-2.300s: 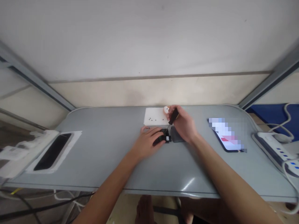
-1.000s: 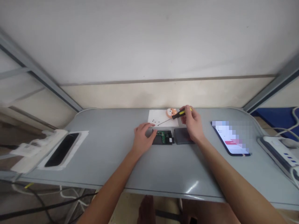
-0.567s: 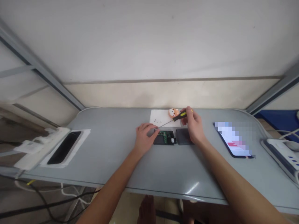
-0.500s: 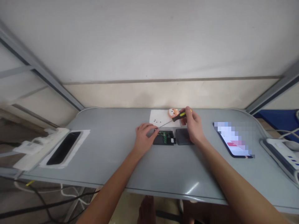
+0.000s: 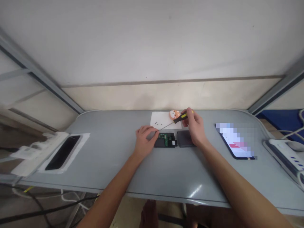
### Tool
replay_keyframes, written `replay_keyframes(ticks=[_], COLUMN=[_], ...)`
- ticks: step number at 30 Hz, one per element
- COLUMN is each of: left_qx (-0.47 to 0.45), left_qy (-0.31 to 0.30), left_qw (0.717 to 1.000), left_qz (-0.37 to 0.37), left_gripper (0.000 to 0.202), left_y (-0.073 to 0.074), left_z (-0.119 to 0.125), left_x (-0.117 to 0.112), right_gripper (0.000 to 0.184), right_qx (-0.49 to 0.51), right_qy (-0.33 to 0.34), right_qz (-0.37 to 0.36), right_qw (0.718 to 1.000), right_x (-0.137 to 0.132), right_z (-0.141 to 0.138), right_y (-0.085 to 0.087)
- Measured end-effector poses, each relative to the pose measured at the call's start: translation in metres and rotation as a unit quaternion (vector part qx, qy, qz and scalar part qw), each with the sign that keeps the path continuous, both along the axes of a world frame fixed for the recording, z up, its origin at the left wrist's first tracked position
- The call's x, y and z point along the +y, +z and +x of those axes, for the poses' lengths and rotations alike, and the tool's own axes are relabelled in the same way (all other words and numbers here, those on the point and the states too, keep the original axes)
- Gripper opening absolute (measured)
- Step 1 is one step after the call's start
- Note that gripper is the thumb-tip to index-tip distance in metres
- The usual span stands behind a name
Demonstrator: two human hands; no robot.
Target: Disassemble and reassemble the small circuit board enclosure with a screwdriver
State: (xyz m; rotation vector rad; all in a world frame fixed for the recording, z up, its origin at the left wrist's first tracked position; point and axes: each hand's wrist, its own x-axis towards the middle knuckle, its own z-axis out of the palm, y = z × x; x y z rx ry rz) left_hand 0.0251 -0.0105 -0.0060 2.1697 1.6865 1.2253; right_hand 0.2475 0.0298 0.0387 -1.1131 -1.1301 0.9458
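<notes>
Since you are working on a smooth grey tabletop [image 5: 102, 136] that is throwing back a glossy highlight near its front edge, light parts are likely to be sliding easily under a push. To your right, a flat smartphone [image 5: 234, 141] is lying screen up, well apart from your hands. Farther in, a matte white sheet [image 5: 164, 117] is lying flat. Just on your side of it, the opened black casing [image 5: 167, 140] is resting flat, its green circuit board facing up. It is looking light and stiff, but the bare board is probably fragile, so the casing's rigid long edges are offering the safest hold. Your left hand [image 5: 144, 141] is bending over the casing's left end, thumb and forefinger sitting close around the screwdriver's tip; whether they are pinching anything is too small to tell. Beside the casing's right end, a dark, rectangular cover [image 5: 185, 138] is lying partly under your right hand [image 5: 196, 129]; it is seeming stiff, best lifted by its rim. That right hand is grasping the screwdriver [image 5: 179, 119] by its thick black-and-yellow handle, which is probably giving good friction, while the thin shaft is slanting down leftward. A rounded orange-and-white animal figure [image 5: 174, 114] is sitting on the sheet. Smallest, a few dark screws [image 5: 161, 124] are lying on the sheet's left half, hard and likely to be skittering if nudged.
</notes>
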Motion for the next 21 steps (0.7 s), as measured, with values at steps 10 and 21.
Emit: replay_keyframes(ticks=[10, 21], left_qx=[0.012, 0.041], left_qy=[0.001, -0.014], left_qw=[1.0, 0.999], left_qz=[0.0, -0.025], left_gripper=[0.013, 0.012], left_y=[0.0004, -0.001], left_z=[-0.0008, -0.0012], left_x=[-0.0005, -0.0016], right_gripper=[0.045, 0.042], right_qx=[0.003, -0.051], right_qy=[0.042, 0.065], right_qz=[0.003, 0.017], right_qw=[0.999, 0.996], right_x=[0.0006, -0.0038], right_z=[0.0001, 0.0011], right_y=[-0.0005, 0.0022])
